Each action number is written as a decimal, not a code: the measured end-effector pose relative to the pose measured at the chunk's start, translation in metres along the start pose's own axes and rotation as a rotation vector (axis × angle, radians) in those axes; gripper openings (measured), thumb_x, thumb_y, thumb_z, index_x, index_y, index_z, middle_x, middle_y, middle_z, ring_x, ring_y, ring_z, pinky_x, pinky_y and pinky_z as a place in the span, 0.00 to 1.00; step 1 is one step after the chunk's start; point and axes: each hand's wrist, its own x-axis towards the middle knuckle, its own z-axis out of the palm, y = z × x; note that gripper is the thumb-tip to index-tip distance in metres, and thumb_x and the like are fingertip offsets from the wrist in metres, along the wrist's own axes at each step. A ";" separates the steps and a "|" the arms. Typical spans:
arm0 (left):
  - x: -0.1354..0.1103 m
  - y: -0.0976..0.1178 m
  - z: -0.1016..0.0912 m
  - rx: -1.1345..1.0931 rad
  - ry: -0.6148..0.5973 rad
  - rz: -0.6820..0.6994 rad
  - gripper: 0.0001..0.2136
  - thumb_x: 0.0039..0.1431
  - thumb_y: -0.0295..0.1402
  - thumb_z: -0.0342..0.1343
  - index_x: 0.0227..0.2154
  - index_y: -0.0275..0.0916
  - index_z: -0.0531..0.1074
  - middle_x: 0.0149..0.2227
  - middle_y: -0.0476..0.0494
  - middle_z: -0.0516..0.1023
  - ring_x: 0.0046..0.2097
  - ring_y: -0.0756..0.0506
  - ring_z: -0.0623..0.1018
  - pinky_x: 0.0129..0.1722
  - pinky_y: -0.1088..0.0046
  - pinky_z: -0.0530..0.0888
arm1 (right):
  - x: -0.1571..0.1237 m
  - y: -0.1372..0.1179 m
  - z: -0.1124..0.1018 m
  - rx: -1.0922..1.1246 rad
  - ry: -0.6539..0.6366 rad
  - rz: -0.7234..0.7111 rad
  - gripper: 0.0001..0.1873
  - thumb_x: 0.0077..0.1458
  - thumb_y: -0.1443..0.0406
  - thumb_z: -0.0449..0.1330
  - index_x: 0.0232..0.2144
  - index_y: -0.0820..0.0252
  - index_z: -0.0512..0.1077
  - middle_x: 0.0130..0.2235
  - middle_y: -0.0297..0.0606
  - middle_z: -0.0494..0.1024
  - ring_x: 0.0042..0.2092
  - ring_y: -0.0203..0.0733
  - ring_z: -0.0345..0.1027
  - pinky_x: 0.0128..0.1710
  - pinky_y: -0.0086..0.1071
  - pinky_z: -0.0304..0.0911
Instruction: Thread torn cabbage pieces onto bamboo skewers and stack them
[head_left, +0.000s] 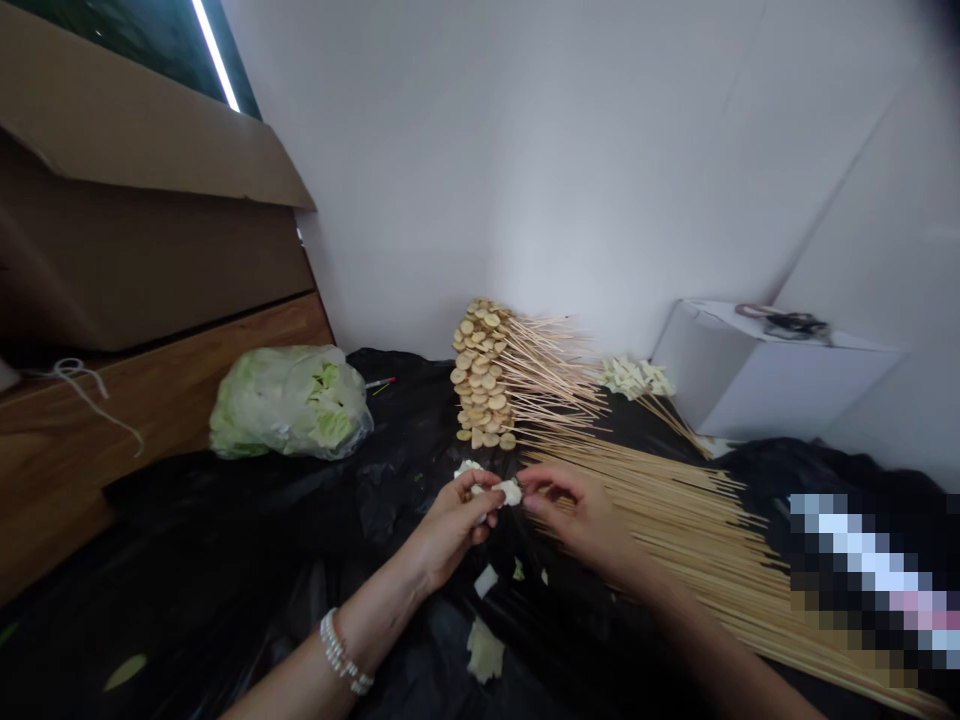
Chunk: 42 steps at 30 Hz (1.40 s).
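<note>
Near the centre of the frame, the left hand (454, 518) is pinching pale pieces (511, 492) between thumb and fingers, closed around them, with one piece jutting toward the right and another showing above the knuckles. Just beside that jutting piece, the right hand (574, 505) is hovering with thumb and forefinger slightly parted; whether its tips are touching the piece or gripping a thin stick, the view is not telling. The step in hand is seemingly one of working the pale pieces with both hands, and the next move is probably calling for a steady left pinch and a precise closing of the right fingertips. Bare sticks (690, 530) are lying at lower right, partly behind the right arm; sticks bearing round slices (484, 385) are lying at the centre, and a bag of leaves (277, 405) is sitting at centre left on black plastic (409, 405)
</note>
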 end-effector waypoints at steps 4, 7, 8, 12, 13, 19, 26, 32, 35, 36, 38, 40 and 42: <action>0.004 0.004 -0.002 -0.193 0.086 -0.081 0.13 0.47 0.23 0.66 0.36 0.35 0.71 0.26 0.51 0.72 0.24 0.57 0.72 0.21 0.87 0.68 | 0.014 0.036 -0.031 -0.327 0.115 0.117 0.09 0.55 0.64 0.57 0.35 0.59 0.76 0.37 0.40 0.79 0.37 0.43 0.70 0.37 0.36 0.64; 0.006 0.011 -0.004 -0.363 0.150 -0.143 0.09 0.52 0.21 0.60 0.35 0.35 0.70 0.29 0.48 0.74 0.26 0.54 0.76 0.22 0.85 0.72 | 0.015 0.055 -0.042 -0.533 0.020 0.130 0.08 0.52 0.67 0.56 0.30 0.59 0.76 0.33 0.40 0.77 0.36 0.43 0.68 0.38 0.36 0.61; 0.007 0.014 -0.005 -0.400 0.162 -0.157 0.07 0.54 0.20 0.58 0.35 0.35 0.70 0.29 0.47 0.75 0.27 0.53 0.77 0.21 0.85 0.73 | 0.014 0.057 -0.043 -0.555 0.002 0.123 0.08 0.51 0.68 0.56 0.28 0.59 0.76 0.32 0.40 0.77 0.36 0.43 0.67 0.39 0.36 0.60; 0.006 0.020 -0.007 -0.450 0.166 -0.165 0.06 0.57 0.19 0.53 0.35 0.34 0.70 0.32 0.42 0.77 0.32 0.49 0.80 0.24 0.84 0.75 | 0.010 0.054 -0.040 -0.625 -0.030 0.108 0.09 0.52 0.69 0.55 0.27 0.61 0.76 0.34 0.42 0.75 0.39 0.44 0.65 0.40 0.35 0.57; 0.005 0.020 -0.007 -0.448 0.165 -0.159 0.06 0.57 0.19 0.53 0.35 0.33 0.70 0.33 0.41 0.77 0.33 0.49 0.81 0.24 0.84 0.76 | 0.010 0.052 -0.040 -0.640 -0.034 0.109 0.09 0.53 0.69 0.55 0.28 0.61 0.76 0.34 0.42 0.75 0.39 0.44 0.65 0.40 0.35 0.57; 0.005 0.014 -0.006 -0.371 0.148 -0.118 0.06 0.58 0.19 0.55 0.37 0.33 0.71 0.32 0.42 0.78 0.29 0.51 0.80 0.24 0.86 0.76 | 0.008 0.038 -0.030 -0.529 -0.193 0.110 0.07 0.54 0.64 0.59 0.28 0.59 0.75 0.32 0.36 0.75 0.35 0.39 0.65 0.35 0.31 0.57; 0.010 0.009 -0.010 -0.326 0.139 -0.073 0.04 0.57 0.21 0.57 0.35 0.32 0.73 0.31 0.43 0.78 0.28 0.53 0.79 0.25 0.86 0.75 | 0.001 0.030 -0.020 -0.649 -0.252 0.020 0.09 0.56 0.70 0.56 0.26 0.60 0.72 0.32 0.36 0.74 0.35 0.38 0.65 0.36 0.30 0.55; 0.011 0.008 -0.011 -0.298 0.145 -0.066 0.05 0.57 0.22 0.57 0.37 0.34 0.73 0.31 0.43 0.79 0.30 0.52 0.80 0.26 0.85 0.76 | -0.001 0.025 -0.017 -0.784 -0.190 -0.118 0.10 0.62 0.69 0.48 0.31 0.61 0.67 0.33 0.39 0.72 0.34 0.39 0.63 0.34 0.31 0.55; 0.010 0.007 -0.010 -0.261 0.118 -0.049 0.08 0.58 0.23 0.58 0.41 0.34 0.74 0.31 0.42 0.79 0.29 0.53 0.79 0.27 0.86 0.75 | -0.002 0.020 -0.013 -0.754 -0.143 -0.139 0.11 0.65 0.67 0.44 0.34 0.59 0.65 0.30 0.36 0.71 0.30 0.38 0.61 0.31 0.31 0.54; 0.010 0.006 -0.010 -0.253 0.111 -0.039 0.09 0.58 0.23 0.58 0.42 0.34 0.74 0.31 0.42 0.79 0.29 0.54 0.79 0.27 0.86 0.75 | -0.003 0.019 -0.011 -0.734 -0.138 -0.146 0.12 0.66 0.66 0.44 0.34 0.59 0.65 0.29 0.35 0.70 0.29 0.38 0.61 0.31 0.31 0.54; 0.010 0.004 -0.009 -0.252 0.107 -0.019 0.10 0.57 0.22 0.59 0.42 0.34 0.74 0.31 0.44 0.79 0.28 0.55 0.78 0.27 0.86 0.75 | -0.004 0.016 -0.008 -0.697 -0.129 -0.178 0.11 0.66 0.65 0.44 0.35 0.58 0.65 0.30 0.35 0.70 0.31 0.39 0.63 0.32 0.31 0.56; 0.011 0.003 -0.009 -0.268 0.121 -0.006 0.10 0.55 0.20 0.60 0.40 0.34 0.75 0.33 0.45 0.78 0.28 0.55 0.78 0.27 0.86 0.75 | -0.004 0.014 -0.006 -0.670 -0.118 -0.234 0.11 0.66 0.66 0.45 0.37 0.59 0.67 0.33 0.37 0.72 0.34 0.40 0.65 0.35 0.32 0.58; 0.012 0.002 -0.010 -0.291 0.141 -0.005 0.09 0.53 0.19 0.61 0.37 0.33 0.75 0.34 0.45 0.78 0.28 0.55 0.78 0.28 0.86 0.75 | -0.005 0.013 -0.005 -0.659 -0.105 -0.294 0.13 0.66 0.67 0.45 0.40 0.60 0.69 0.37 0.40 0.72 0.38 0.41 0.66 0.38 0.33 0.60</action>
